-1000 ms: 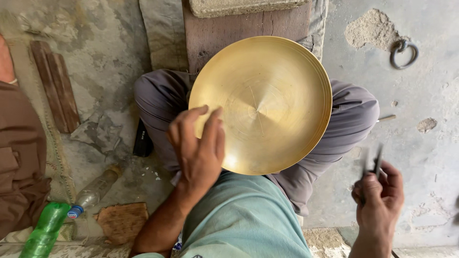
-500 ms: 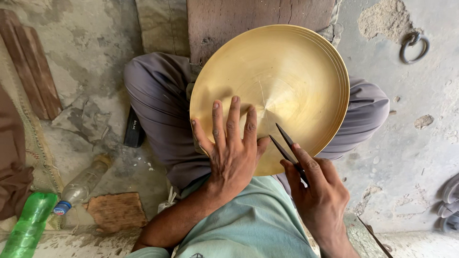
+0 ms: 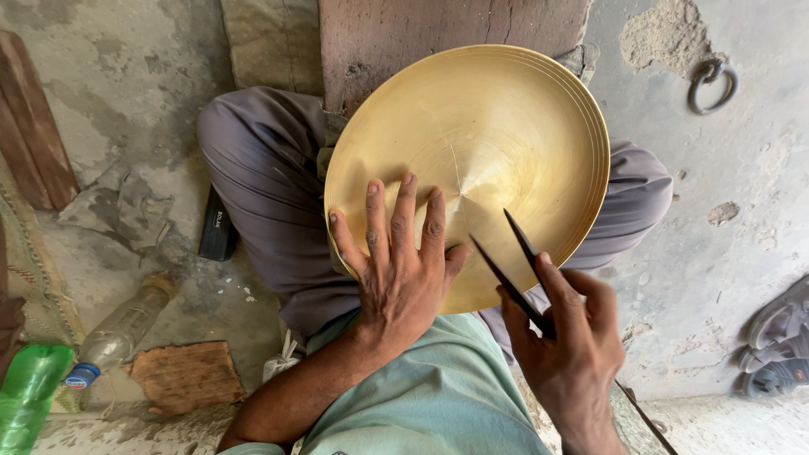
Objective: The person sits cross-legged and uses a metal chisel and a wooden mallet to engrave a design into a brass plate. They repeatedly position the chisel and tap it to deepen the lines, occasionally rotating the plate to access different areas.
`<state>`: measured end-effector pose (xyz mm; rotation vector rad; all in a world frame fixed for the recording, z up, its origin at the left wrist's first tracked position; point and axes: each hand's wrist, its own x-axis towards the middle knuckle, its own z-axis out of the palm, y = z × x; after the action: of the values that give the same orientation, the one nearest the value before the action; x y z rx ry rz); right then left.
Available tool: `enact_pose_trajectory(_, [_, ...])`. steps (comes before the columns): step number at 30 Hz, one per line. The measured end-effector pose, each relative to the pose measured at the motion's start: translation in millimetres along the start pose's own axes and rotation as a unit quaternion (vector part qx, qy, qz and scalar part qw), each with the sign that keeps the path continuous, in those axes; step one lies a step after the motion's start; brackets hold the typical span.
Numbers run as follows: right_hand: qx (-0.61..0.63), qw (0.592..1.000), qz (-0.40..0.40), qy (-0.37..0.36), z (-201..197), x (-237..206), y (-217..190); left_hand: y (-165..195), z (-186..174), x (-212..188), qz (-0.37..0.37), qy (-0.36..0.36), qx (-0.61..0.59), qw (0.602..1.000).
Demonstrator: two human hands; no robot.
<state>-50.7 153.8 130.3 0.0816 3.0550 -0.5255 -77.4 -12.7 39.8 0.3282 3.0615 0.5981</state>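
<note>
Two dark legs of the dividers (image 3: 512, 268) point up-left onto the brass dish (image 3: 497, 143) on the lap. Right hand (image 3: 566, 337) pinches their joint. Left hand (image 3: 403, 268), fingers spread, lies flat on the dish, beside the tips.

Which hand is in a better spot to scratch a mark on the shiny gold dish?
Probably the right hand: it grips the dark two-pronged tool, tips over the dish. The left hand lies flat, steadying it.

Dish (image 3: 497, 143) on lap; bottles (image 3: 118, 324) lie left.
</note>
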Motion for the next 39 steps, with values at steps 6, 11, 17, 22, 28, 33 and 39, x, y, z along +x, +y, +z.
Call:
enact_pose_trajectory(6, [-0.014,0.998,0.047,-0.04,-7.0,-6.0,2.8,-2.9,-3.8,-1.8,0.003,-0.001,0.01,1.0])
enact_pose_trajectory(11, [0.049,0.997,0.023,-0.057,1.5,-7.1,-2.3,-7.2,-5.0,0.5,0.005,-0.012,0.015,1.0])
enact_pose_trajectory(17, [0.048,0.998,0.009,-0.047,2.5,-1.9,-10.0,-11.1,-9.3,4.0,0.0,-0.007,0.007,1.0])
enact_pose_trajectory(22, [0.034,0.998,0.012,-0.052,2.7,2.5,-13.9,-14.7,-12.5,6.1,0.002,-0.006,0.001,1.0])
enact_pose_trajectory(28, [0.025,0.999,0.0,-0.048,3.2,2.8,-19.1,-17.2,-12.9,4.4,0.001,-0.009,0.003,1.0])
enact_pose_trajectory(33, [0.012,0.998,0.0,-0.059,-0.6,5.0,-30.5,-19.6,-16.3,3.0,0.003,-0.009,0.004,1.0])
enact_pose_trajectory(39, [0.001,0.996,0.015,-0.087,-7.3,16.3,-50.1,-22.4,-20.0,-0.1,0.015,0.002,-0.009,1.0])
